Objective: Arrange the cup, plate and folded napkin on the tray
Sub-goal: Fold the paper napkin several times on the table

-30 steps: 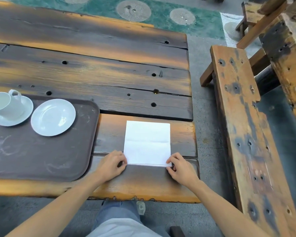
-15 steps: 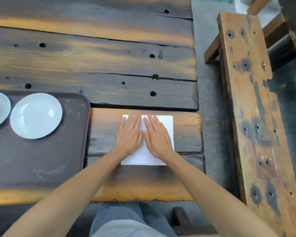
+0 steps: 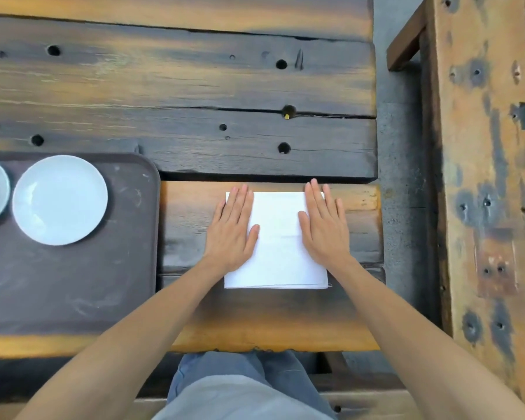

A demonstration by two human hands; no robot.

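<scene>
Napkin (image 3: 278,237), white and folded to a near-square, lies flat on the wooden table (image 3: 194,86) just right of the dark tray (image 3: 73,283), its slightly longer side running away from the person and its edges square to the planks. Half a second ago both palms sat together at its middle; now they have slid apart, the left hand (image 3: 232,228) over the left edge and the right hand (image 3: 325,228) over the right edge. Both are palm-down with straight fingers held close together, gripping nothing, while the white plate (image 3: 59,200) sits on the tray.
</scene>
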